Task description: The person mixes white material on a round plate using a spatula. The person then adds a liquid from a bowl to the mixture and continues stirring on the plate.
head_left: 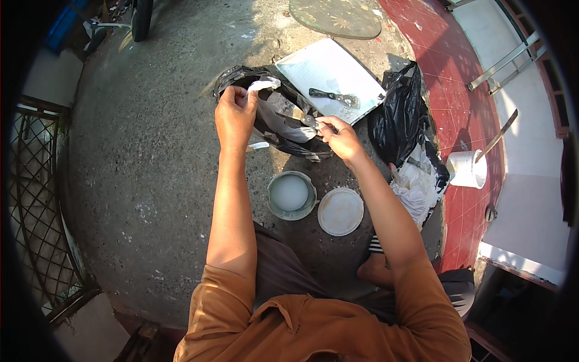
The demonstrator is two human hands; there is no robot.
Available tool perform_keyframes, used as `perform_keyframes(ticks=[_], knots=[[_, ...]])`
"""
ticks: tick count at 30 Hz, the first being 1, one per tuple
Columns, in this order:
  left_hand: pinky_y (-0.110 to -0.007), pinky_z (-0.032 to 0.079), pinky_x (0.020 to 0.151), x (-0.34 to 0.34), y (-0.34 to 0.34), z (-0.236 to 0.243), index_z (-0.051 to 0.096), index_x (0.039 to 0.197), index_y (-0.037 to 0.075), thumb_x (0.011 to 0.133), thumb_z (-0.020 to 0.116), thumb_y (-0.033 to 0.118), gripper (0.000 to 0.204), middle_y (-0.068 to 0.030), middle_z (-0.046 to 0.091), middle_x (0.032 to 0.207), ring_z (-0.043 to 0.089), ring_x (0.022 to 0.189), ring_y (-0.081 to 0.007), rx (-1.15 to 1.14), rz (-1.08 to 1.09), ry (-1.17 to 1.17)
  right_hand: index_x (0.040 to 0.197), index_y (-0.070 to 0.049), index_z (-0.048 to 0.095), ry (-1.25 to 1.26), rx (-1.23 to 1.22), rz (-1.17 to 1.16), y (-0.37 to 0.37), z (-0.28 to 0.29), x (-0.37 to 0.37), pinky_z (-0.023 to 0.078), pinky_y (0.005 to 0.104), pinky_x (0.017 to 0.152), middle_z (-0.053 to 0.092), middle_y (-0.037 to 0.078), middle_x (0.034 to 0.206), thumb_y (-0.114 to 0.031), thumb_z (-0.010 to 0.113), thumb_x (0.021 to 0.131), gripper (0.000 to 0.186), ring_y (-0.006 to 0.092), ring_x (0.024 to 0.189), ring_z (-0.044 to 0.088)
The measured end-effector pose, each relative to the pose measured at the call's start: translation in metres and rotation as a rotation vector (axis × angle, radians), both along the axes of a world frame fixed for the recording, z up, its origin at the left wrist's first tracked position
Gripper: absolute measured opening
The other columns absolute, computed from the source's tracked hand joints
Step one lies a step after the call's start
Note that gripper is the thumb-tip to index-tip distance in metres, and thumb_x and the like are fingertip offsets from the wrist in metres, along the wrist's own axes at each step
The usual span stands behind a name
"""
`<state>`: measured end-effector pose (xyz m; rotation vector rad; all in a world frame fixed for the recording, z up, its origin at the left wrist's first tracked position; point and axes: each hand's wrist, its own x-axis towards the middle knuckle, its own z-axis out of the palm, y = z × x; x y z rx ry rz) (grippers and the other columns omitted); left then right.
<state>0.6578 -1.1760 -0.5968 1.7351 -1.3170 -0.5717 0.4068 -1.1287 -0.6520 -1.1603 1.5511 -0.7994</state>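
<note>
My left hand (236, 120) is closed in a pinch on the edge of a whitish plastic bag (272, 118), whose top corner sticks up past the fingers. The plastic bag hangs down into an opened black plastic bag (241, 73) on the ground. Over the right side of that opening, my right hand (341, 139) is closed around a small tool with a dark, rounded end (309, 120); its exact kind is unclear. Just beyond, a putty knife (333, 96) with a dark handle lies on a white board (319, 63), smeared with pale residue.
A small round tub (292, 213) of whitish liquid stands before me, beside a round white lid (341, 211). To the right are a black plastic bag (397, 111) and crumpled white material (416, 187). A white bucket (463, 169) with a stick stands on red tiles (443, 108).
</note>
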Motion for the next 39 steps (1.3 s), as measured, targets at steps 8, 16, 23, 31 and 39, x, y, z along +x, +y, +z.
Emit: perform_keyframes(ticks=[8, 16, 23, 31, 39], knots=[[-0.042, 0.054, 0.077, -0.005, 0.002, -0.001, 0.062, 0.103, -0.003, 0.079, 0.082, 0.042, 0.054, -0.0168, 0.068, 0.09, 0.068, 0.083, -0.0326, 0.062, 0.119, -0.105, 0.12, -0.004, 0.067, -0.062, -0.018, -0.021, 0.013, 0.014, 0.0, 0.048, 0.0262, 0.069, 0.065, 0.003, 0.092, -0.016, 0.062, 0.1, 0.024, 0.0097, 0.076, 0.056], [-0.047, 0.053, 0.09, -0.009, 0.0, -0.012, 0.059, 0.104, -0.008, 0.076, 0.082, 0.043, 0.062, -0.0284, 0.068, 0.105, 0.068, 0.102, -0.0417, 0.271, 0.115, -0.12, 0.123, -0.005, 0.067, -0.085, -0.054, 0.01, 0.029, 0.027, -0.008, 0.047, 0.0243, 0.069, 0.066, 0.004, 0.094, -0.016, 0.061, 0.101, 0.025, 0.009, 0.078, 0.056], [-0.048, 0.052, 0.088, -0.003, -0.002, -0.02, 0.059, 0.1, -0.005, 0.078, 0.078, 0.035, 0.05, -0.0259, 0.068, 0.102, 0.067, 0.098, -0.0419, 0.236, 0.08, -0.111, 0.126, -0.007, 0.066, -0.048, -0.01, -0.002, 0.039, 0.038, -0.011, 0.044, 0.021, 0.066, 0.067, 0.003, 0.095, -0.019, 0.061, 0.102, 0.028, 0.0065, 0.077, 0.054], [-0.047, 0.053, 0.086, 0.004, -0.003, -0.019, 0.063, 0.096, -0.006, 0.077, 0.077, 0.034, 0.046, -0.0272, 0.069, 0.099, 0.068, 0.097, -0.0422, 0.243, 0.048, -0.111, 0.125, -0.007, 0.066, -0.052, 0.05, -0.033, 0.059, 0.072, -0.016, 0.045, 0.0213, 0.067, 0.067, 0.002, 0.095, -0.02, 0.06, 0.102, 0.027, 0.0059, 0.078, 0.055], [-0.047, 0.055, 0.08, 0.013, -0.006, -0.027, 0.066, 0.084, -0.007, 0.075, 0.077, 0.037, 0.046, -0.0269, 0.071, 0.086, 0.071, 0.085, -0.041, 0.202, 0.003, -0.166, 0.123, -0.007, 0.068, -0.064, 0.08, -0.045, 0.101, 0.108, -0.053, 0.043, 0.02, 0.068, 0.065, -0.001, 0.091, -0.019, 0.06, 0.102, 0.025, 0.0047, 0.078, 0.054]])
